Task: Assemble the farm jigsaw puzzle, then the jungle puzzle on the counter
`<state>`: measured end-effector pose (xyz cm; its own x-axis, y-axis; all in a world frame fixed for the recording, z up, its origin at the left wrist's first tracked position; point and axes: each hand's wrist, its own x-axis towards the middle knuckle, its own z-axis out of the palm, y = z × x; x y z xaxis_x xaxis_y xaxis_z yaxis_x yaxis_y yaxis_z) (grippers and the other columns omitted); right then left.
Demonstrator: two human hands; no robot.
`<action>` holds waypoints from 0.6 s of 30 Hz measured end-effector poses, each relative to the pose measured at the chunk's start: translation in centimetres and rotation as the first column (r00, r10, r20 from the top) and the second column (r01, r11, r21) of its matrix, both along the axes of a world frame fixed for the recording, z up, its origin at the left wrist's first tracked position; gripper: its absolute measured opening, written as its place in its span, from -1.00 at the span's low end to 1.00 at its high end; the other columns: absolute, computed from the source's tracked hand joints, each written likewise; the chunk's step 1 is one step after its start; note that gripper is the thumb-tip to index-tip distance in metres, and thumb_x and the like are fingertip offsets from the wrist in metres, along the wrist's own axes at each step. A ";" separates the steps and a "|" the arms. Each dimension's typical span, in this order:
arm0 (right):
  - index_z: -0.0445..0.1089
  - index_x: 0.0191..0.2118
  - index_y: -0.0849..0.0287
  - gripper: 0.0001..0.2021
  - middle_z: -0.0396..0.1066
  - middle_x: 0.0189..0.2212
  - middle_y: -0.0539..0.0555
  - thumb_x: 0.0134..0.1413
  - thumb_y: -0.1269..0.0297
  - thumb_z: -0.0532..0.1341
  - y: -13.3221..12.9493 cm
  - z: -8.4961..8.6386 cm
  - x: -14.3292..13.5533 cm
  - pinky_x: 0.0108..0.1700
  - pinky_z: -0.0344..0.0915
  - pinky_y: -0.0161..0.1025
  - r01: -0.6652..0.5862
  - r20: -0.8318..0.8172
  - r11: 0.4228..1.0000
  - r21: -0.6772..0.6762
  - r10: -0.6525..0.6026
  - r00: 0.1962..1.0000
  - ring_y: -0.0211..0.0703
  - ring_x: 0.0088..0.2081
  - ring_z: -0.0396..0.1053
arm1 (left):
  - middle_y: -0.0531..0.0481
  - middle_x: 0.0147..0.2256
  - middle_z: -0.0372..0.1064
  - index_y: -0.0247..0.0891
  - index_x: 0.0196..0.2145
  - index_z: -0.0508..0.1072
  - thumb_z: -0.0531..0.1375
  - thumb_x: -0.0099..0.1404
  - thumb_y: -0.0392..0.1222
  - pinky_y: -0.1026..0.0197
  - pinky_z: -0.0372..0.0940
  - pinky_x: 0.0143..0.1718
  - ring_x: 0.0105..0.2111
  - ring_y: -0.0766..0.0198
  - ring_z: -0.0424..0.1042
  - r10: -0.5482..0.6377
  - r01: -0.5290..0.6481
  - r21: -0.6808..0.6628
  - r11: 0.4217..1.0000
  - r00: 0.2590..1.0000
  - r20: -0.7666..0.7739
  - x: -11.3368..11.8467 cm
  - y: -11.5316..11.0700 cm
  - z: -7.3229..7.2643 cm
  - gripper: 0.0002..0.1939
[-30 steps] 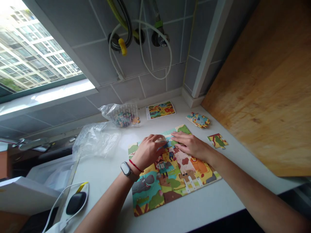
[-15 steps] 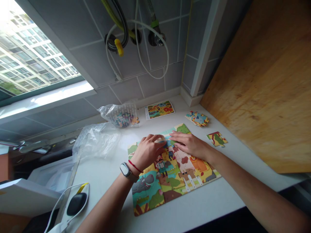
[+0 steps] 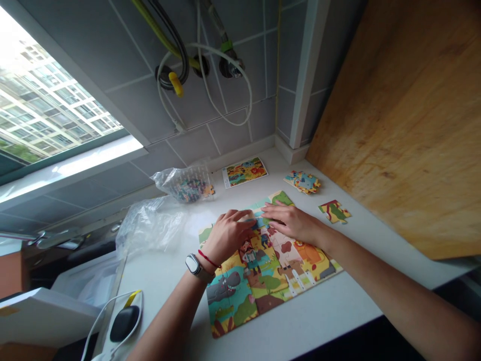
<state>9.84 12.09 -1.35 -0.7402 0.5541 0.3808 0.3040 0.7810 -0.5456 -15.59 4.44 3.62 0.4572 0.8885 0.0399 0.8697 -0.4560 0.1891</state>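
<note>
A colourful animal puzzle (image 3: pixel 266 296) lies on the white counter, its joined pieces showing a hippo, a cow and a lion. My left hand (image 3: pixel 230 233), with a watch and red cord at the wrist, rests on the puzzle's upper left part. Its fingers curl at a blue area near the top; what they may hold is hidden. My right hand (image 3: pixel 291 220) lies on the upper right part with its fingers spread and nothing in them. A loose piece (image 3: pixel 335 211) sits right of the puzzle, and a small pile of pieces (image 3: pixel 303 181) lies behind it.
A picture card (image 3: pixel 245 172) lies near the wall. Left of it are a plastic bag of pieces (image 3: pixel 190 186) and a crumpled clear bag (image 3: pixel 150 223). A black device (image 3: pixel 125 323) with a white cable is at the lower left. A wooden panel (image 3: pixel 406 130) stands at right.
The camera view has shifted slightly. Both hands stay at nearly the same places on the puzzle.
</note>
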 end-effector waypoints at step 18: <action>0.63 -0.06 0.08 -0.78 0.62 -0.11 0.11 0.34 0.39 0.23 -0.2 2.7 0.2 0.06 0.53 -0.12 0.155 -0.298 0.984 -0.092 -0.176 0.938 -0.06 -0.05 0.59 | -0.12 0.20 0.47 -0.14 0.24 0.45 0.38 0.36 -0.25 -0.02 0.46 0.19 0.12 0.06 0.51 0.034 -0.027 -0.032 0.999 0.974 0.226 -1.4 0.6 -0.2 -0.49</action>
